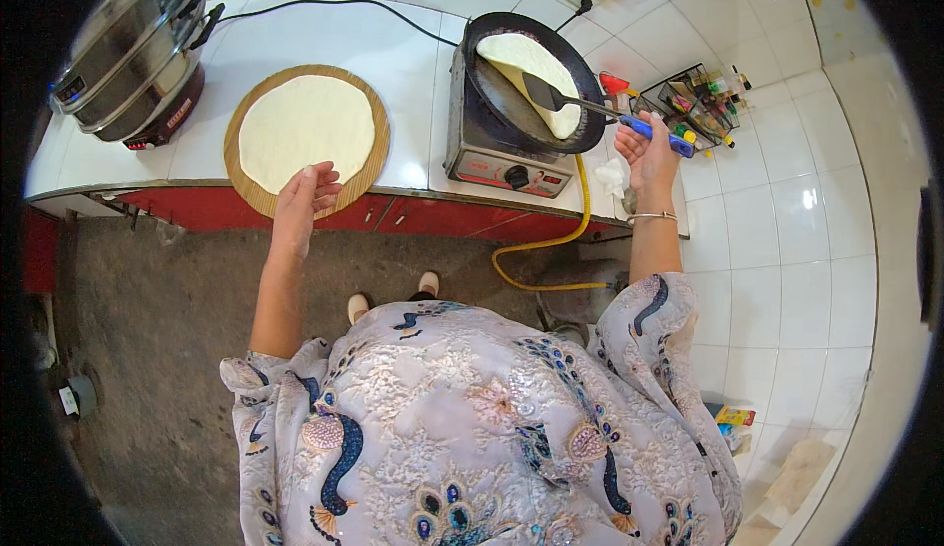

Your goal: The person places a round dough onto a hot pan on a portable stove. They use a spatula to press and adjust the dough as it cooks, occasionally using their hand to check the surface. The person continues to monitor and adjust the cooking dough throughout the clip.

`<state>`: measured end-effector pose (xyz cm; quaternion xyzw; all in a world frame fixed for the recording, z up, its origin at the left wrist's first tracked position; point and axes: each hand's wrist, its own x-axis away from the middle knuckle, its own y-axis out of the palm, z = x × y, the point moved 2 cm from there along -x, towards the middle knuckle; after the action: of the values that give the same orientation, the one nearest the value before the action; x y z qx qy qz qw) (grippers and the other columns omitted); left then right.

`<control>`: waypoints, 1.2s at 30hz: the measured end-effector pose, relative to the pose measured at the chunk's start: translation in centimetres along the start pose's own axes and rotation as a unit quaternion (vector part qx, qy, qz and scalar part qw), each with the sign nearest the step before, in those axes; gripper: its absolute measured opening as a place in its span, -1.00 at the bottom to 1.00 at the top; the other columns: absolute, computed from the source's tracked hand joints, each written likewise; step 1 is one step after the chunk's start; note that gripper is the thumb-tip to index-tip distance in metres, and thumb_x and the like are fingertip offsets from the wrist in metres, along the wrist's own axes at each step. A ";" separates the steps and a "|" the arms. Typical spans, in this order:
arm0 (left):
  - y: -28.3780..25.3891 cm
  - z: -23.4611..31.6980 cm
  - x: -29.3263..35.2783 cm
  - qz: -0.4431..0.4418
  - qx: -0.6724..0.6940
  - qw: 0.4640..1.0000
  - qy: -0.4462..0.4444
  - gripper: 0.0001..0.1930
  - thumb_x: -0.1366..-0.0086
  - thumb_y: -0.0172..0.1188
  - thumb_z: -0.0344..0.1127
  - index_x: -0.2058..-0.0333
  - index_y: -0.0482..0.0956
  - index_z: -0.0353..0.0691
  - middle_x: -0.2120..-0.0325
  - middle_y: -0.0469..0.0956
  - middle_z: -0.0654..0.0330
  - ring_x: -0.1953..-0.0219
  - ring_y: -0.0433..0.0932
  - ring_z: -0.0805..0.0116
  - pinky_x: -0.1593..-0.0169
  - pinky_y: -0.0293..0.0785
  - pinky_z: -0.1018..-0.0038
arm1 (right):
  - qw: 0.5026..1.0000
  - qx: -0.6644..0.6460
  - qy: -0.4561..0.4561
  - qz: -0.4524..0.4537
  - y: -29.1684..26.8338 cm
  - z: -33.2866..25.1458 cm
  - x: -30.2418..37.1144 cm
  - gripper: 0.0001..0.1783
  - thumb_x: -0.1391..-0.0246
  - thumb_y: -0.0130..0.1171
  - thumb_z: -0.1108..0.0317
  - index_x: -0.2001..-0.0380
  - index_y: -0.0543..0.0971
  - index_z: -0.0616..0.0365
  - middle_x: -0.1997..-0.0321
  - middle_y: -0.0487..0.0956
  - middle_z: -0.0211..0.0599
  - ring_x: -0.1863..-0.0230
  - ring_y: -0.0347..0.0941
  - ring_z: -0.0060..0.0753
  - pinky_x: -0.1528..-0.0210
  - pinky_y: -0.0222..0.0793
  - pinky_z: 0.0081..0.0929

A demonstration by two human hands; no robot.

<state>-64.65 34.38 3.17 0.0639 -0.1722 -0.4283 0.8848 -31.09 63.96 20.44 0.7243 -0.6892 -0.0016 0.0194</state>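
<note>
Head view, items by size:

Counter (418, 118): white-tiled, bearing all below.

Stove (490, 164): single burner, metal body, one knob in front.

Board (248, 184): round, wooden, left of the stove, its near edge overhanging the counter.

Pan (504, 101): black, on the stove.

Dough round (307, 128): pale, flat, on the board.

Dough sheet (531, 51): in the pan, to the left of the right hand and slightly farther off; long axis slants from far left to near right; the right hand is much the nearer.

Spatula (596, 108): dark blade, blue handle; blade points left and away, overlapping the sheet; contact cannot be told.

Right hand (649, 152): beside the pan, palm turned up, fingers curled round the handle.

Left hand (313, 187): over the near edge of the dough round, fingers loosely bent, gripping nothing; touch uncertain.
</note>
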 end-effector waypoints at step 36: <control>7.6 0.1 -2.0 -0.060 -0.009 0.998 -0.011 -0.53 -0.35 -0.24 -0.03 0.05 0.37 -0.33 0.20 0.48 0.10 0.18 0.48 0.33 0.15 0.38 0.48 | 0.914 0.365 -0.111 -0.140 0.0 -9.9 1.6 -0.67 -0.03 0.00 0.08 0.51 0.50 0.14 0.76 0.40 -0.40 0.81 0.22 -0.70 0.75 0.09 -0.76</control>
<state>-60.27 40.66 4.75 0.0617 -0.1743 -0.4828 0.8560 -30.69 62.57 30.32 0.7651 -0.5311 0.1672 -0.3234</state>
